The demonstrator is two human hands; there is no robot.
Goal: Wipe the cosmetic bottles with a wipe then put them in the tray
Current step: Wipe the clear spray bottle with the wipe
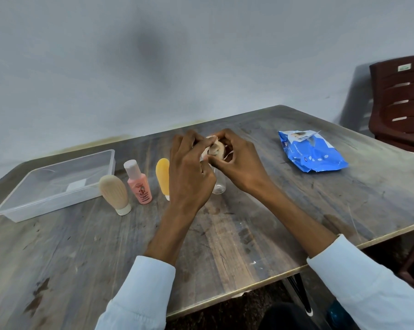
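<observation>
Both hands meet over the middle of the table and hold a small crumpled wipe between them. My left hand pinches its left side and my right hand grips its right side. Just below the hands a clear bottle stands on the table, mostly hidden. To the left stand a yellow tube, a pink bottle with a white cap and a beige tube on its cap. A clear plastic tray lies at the far left with no bottle in it.
A blue pack of wipes lies on the right of the worn wooden table, its flap open. A dark red plastic chair stands beyond the right corner. The wall runs close behind the table.
</observation>
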